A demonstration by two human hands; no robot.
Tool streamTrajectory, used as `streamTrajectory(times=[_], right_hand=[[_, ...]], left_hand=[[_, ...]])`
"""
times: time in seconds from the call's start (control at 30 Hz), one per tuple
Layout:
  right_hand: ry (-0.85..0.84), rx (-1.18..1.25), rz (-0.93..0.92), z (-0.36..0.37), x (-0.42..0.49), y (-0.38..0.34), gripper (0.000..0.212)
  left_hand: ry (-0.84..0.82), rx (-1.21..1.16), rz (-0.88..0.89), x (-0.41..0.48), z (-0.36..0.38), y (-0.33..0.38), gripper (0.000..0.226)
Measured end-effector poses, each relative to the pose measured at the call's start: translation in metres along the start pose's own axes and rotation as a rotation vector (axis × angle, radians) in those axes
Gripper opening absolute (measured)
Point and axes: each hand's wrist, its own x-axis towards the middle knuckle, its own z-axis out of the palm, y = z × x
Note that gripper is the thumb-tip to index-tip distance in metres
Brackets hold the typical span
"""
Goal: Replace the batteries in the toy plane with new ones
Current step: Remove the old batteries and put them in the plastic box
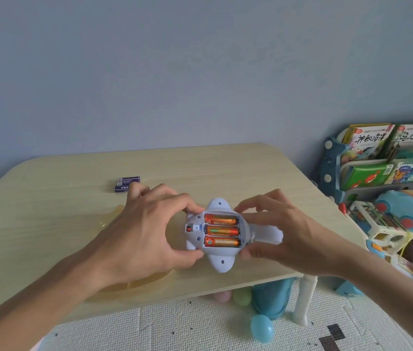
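Observation:
A white toy plane point(219, 263) is held belly-up just above the wooden table point(225, 171). Its battery bay has no cover on it, and three orange batteries point(222, 231) lie side by side inside. My left hand point(147, 229) grips the plane's left end, thumb below and fingers above. My right hand point(279, 231) holds the right end, with its fingertips at the edge of the bay. Purple batteries point(126, 184) lie together on the table at the far left, behind my left hand. I cannot see a battery cover.
A pale yellow dish point(139, 283) lies on the table under my left forearm. To the right stand a shelf of picture books point(390, 158) and toy vehicles point(410, 214). Plastic balls point(262, 328) lie on the foam mat under the table's front edge.

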Motion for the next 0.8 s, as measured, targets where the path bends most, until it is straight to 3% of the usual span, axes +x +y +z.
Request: streamTrajectory(times=[0.1,0.2,0.33,0.4,0.53,0.8], right_hand=[[0.075,0.196,0.016,-0.005,-0.002,-0.006,0.045],[0.172,0.544,0.103,0.000,0.001,-0.018,0.036],[0.224,0.872,0.277,0.005,0.006,-0.028,0.030],[0.239,0.872,0.323,0.007,0.010,-0.028,0.024],[0.281,0.787,0.368,0.008,0.018,-0.032,0.019],[0.276,0.714,0.301,0.007,0.023,-0.036,0.018]], left_hand=[[0.059,-0.014,0.012,-0.001,-0.001,-0.001,0.065],[0.139,-0.018,0.055,0.003,-0.002,0.000,0.063],[0.099,-0.015,0.058,0.012,-0.005,-0.003,0.070],[0.056,-0.055,0.122,0.020,-0.010,-0.003,0.065],[0.019,-0.057,0.267,0.036,-0.014,0.003,0.025],[-0.061,0.109,0.347,0.054,-0.007,0.007,0.018]])
